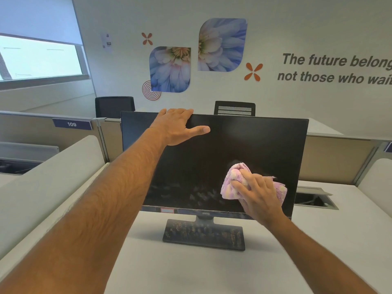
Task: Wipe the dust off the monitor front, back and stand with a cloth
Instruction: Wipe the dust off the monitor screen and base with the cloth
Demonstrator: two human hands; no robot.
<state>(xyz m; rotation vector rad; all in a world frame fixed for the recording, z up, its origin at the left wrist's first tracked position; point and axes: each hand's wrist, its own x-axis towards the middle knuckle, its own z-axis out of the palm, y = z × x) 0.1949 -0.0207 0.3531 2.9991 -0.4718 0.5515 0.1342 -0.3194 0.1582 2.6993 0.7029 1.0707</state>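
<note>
Nearest the camera, two bare forearms reach out over the white desk [191,272] toward the monitor [265,145], which stands upright on its stand [203,236] at the middle of the desk. The left hand [178,127] hooks its fingers over the monitor's top edge, thumb laid flat on the glass, steadying it. The right hand [258,196] presses a bunched pink cloth [231,181] against the lower right of the screen, fingers curled round it. Smears show low on the screen to the left of the cloth, and the stand's base looks dusty, so overlapping strokes with light, even pressure seem wise while the brace holds. Behind the monitor run low partitions [339,160], two dark chairs [114,106] and a wall with flower prints [169,68] and lettering.
</note>
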